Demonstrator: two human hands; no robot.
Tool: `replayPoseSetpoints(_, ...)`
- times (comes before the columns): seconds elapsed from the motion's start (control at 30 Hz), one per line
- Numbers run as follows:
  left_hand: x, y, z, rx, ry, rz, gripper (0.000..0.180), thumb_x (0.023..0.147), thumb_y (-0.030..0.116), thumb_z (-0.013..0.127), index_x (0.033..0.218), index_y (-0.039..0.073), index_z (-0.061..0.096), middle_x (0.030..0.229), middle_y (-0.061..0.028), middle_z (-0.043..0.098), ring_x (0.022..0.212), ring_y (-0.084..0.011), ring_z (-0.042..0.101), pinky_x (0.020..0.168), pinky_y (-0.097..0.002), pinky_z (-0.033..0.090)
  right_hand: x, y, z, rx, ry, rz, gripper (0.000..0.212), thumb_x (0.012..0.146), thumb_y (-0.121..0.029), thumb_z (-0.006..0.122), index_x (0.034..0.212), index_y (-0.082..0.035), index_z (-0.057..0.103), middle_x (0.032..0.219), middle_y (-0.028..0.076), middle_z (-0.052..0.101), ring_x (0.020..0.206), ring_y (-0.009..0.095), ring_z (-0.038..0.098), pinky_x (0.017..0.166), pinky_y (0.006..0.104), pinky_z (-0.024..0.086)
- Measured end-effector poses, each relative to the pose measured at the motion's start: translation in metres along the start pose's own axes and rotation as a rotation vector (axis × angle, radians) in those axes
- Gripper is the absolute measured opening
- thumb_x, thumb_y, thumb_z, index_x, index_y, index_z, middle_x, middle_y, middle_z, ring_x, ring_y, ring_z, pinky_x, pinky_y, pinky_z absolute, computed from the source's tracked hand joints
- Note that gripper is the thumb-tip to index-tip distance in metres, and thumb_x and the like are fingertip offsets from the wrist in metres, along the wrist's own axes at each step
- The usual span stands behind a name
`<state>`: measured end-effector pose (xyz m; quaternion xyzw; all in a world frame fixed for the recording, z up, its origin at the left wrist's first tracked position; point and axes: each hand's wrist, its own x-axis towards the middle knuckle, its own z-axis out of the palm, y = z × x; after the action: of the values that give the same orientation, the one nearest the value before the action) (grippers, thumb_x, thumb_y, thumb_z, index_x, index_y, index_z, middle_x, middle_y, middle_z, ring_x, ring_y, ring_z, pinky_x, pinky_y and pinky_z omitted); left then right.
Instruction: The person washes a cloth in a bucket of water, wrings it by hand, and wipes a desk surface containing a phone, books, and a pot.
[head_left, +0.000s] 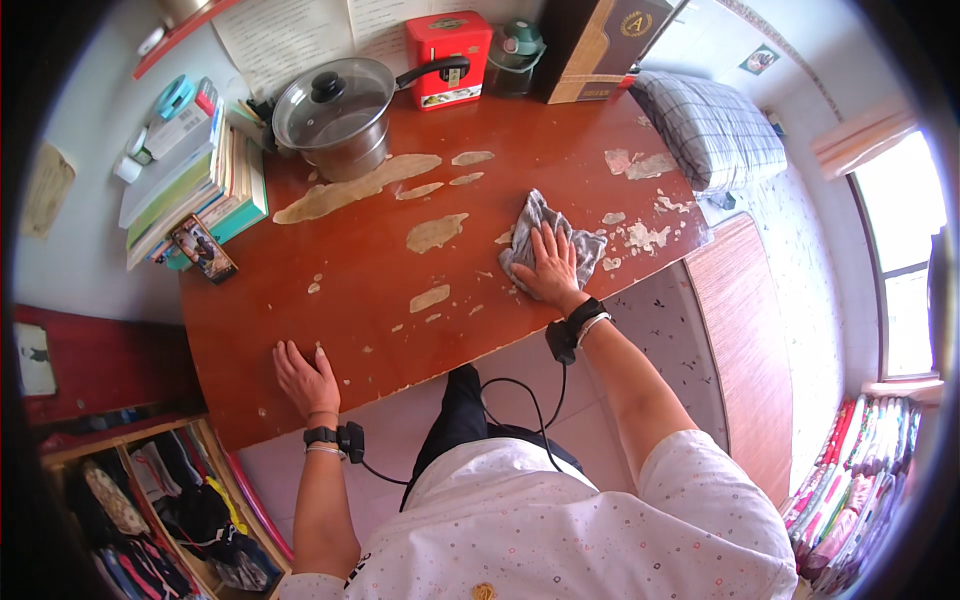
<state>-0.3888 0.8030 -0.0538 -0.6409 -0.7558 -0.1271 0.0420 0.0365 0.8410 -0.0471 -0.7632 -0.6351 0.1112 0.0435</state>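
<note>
Pressed down onto the reddish-brown tabletop [340,300], my right hand [548,268] holds a crumpled grey cloth [586,246] with its fingers laid over the top. Folds of the cloth stick out past the fingertips and to the right of the hand. What the fingertips do in the folds is partly hidden. My left hand [306,378] rests palm down near the table's front left edge, fingers stretched out and nothing in it. Worn pale patches, such as one [437,232] left of the cloth, mark the table's surface.
A lidded pan [345,125], a red box [448,60] and a dark green-lidded jar [515,60] stand along the back. Stacked books [225,180] and a phone [203,248] are at the left. A brown box [605,50] stands back right, near a plaid pillow [710,130].
</note>
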Motion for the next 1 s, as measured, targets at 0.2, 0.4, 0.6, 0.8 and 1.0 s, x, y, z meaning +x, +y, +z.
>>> replayPoseSetpoints(0.2,0.000,-0.003,0.005,0.015,0.028,0.019,0.053,0.090,0.034,0.047,0.127,-0.002,0.039,0.137,-0.0178,0.036,0.129,-0.0330,0.031,0.105,-0.0439,0.026,-0.030,-0.024,-0.001,0.027,-0.027,-0.016,0.085,0.078,-0.055,0.055,0.140,-0.006,0.025,0.149,0.014,0.014,0.137,0.036,0.007,0.110,0.0495,0.007)
replayPoseSetpoints(0.4,0.000,-0.005,0.008,0.026,0.047,0.039,0.052,0.091,0.034,0.047,0.127,-0.002,0.038,0.137,-0.0185,0.036,0.128,-0.0340,0.031,0.105,-0.0444,0.026,-0.065,-0.059,0.010,0.054,0.000,-0.124,0.085,0.076,-0.053,0.059,0.138,-0.004,0.029,0.148,0.015,0.015,0.137,0.037,0.009,0.109,0.0508,0.009)
replayPoseSetpoints(0.6,-0.001,-0.004,0.005,0.002,0.049,0.047,0.052,0.091,0.034,0.048,0.127,-0.002,0.038,0.137,-0.0188,0.035,0.128,-0.0340,0.031,0.105,-0.0443,0.027,-0.093,-0.121,0.016,0.045,-0.143,-0.353,0.074,0.082,-0.046,0.055,0.140,-0.008,0.028,0.149,0.010,0.016,0.138,0.034,0.008,0.110,0.0509,0.008)
replayPoseSetpoints(0.8,0.000,-0.004,0.006,-0.016,0.029,0.036,0.052,0.091,0.034,0.048,0.128,-0.001,0.037,0.138,-0.0187,0.034,0.129,-0.0336,0.030,0.105,-0.0442,0.027,-0.103,-0.135,0.021,0.118,-0.177,-0.513,0.063,0.084,-0.039,0.055,0.137,-0.013,0.034,0.148,0.004,0.020,0.138,0.028,0.010,0.112,0.0463,0.009)
replayPoseSetpoints(1.0,0.001,-0.005,0.006,-0.021,0.029,0.035,0.052,0.091,0.034,0.047,0.128,0.000,0.037,0.138,-0.0178,0.034,0.129,-0.0331,0.030,0.105,-0.0443,0.027,-0.082,-0.057,0.008,0.203,-0.114,-0.519,0.056,0.080,-0.025,0.061,0.132,-0.013,0.042,0.141,0.006,0.035,0.134,0.024,0.025,0.110,0.0396,0.021)
